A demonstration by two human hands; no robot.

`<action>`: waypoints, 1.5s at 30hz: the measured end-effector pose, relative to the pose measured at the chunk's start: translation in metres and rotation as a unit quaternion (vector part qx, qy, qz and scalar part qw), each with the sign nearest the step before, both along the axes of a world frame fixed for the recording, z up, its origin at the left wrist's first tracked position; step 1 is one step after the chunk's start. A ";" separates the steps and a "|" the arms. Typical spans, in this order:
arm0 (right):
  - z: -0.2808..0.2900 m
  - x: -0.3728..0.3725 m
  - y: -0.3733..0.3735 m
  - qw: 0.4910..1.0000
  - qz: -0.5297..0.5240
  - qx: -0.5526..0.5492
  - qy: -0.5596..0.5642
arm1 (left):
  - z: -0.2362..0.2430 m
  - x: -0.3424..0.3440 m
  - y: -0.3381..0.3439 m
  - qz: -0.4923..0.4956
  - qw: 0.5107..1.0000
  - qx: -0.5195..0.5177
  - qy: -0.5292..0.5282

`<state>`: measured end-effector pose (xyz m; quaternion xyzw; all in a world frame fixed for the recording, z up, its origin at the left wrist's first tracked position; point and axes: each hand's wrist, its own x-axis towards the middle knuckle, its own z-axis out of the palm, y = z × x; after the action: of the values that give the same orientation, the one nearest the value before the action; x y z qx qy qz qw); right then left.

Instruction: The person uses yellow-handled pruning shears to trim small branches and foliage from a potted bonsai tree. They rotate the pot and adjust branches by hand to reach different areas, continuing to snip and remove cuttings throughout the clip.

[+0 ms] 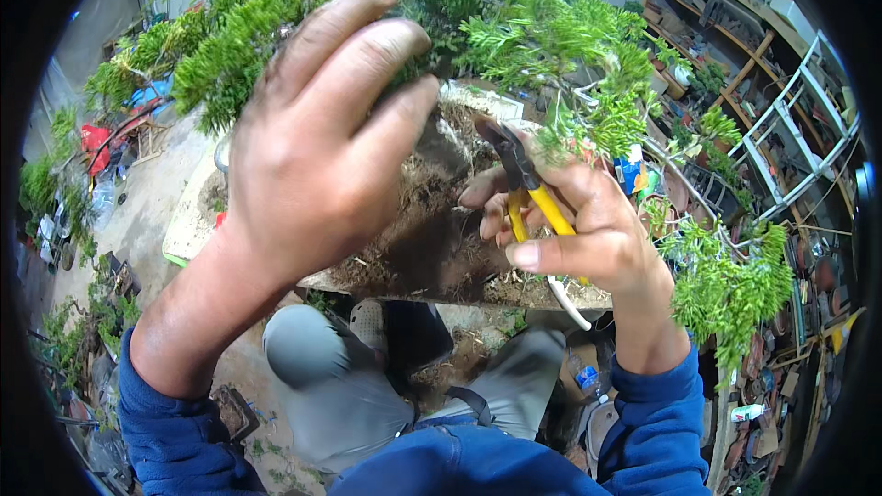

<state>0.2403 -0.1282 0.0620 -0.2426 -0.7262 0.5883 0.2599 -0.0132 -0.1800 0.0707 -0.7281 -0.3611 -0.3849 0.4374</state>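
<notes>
My left hand (326, 147) is raised over the soil, in front of green needled foliage (220, 46). Its fingers are curved with gaps between them; the thumb and underside are hidden. My right hand (588, 230) grips black-jawed cutters with yellow handles (551, 211), jaws pointing up and left beside the branches. Dark root-filled soil (395, 239) lies beneath both hands in a pale, wide container (188, 220). A white curved object (570, 303) sticks out below my right hand. A leafy branch (726, 285) hangs at the right.
Cluttered wooden shelves (726, 28) and a white metal frame (795, 129) stand at the right. Red and blue items (96, 147) lie at the left. My legs (322, 367) are below the container, near a plastic bottle (588, 377) and scattered debris.
</notes>
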 end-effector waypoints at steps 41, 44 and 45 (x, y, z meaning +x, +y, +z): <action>-0.050 -0.061 0.060 0.817 0.381 -0.260 0.345 | 0.043 0.000 -0.005 -0.009 0.990 -0.108 0.095; -0.043 -0.050 0.049 0.888 0.268 -0.224 0.300 | 0.044 0.000 -0.006 -0.008 0.989 -0.109 0.097; -0.040 -0.047 0.047 0.912 0.229 -0.203 0.273 | 0.043 -0.001 -0.006 -0.005 0.990 -0.105 0.099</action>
<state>0.1932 -0.0808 0.0225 0.0529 -0.5270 0.8100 0.2518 -0.0137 -0.1863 0.1137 -0.8062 -0.3514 -0.2731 0.3899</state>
